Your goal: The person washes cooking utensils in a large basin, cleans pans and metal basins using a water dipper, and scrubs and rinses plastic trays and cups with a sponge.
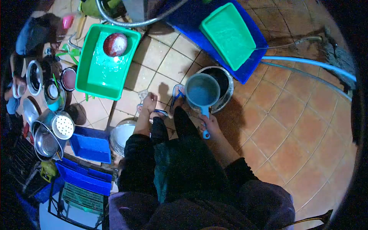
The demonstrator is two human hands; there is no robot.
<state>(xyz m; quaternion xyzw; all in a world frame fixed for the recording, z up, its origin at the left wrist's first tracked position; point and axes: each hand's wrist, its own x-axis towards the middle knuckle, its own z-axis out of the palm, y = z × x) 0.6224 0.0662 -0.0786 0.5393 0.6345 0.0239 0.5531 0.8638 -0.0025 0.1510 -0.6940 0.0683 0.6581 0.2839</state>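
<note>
My right hand (210, 123) is wrapped round the handle of a grey-blue water dipper (203, 90). The dipper's bowl is held over a round pot (229, 86) with a dark inside, covering part of it. What the bowl contains is hard to make out. My left hand (150, 101) is closed in a loose fist above my sandalled foot, and I see nothing in it. Just behind my left forearm, a round metal basin (122, 135) stands partly hidden.
A green tub (83, 82) with a red bowl (115, 45) in it lies ahead left. Another green tub (230, 36) sits on a blue tray (251, 71). Hoses (306, 60) cross the right side. Pots, a blue bin (90, 143) and another person's hand (18, 81) are at left.
</note>
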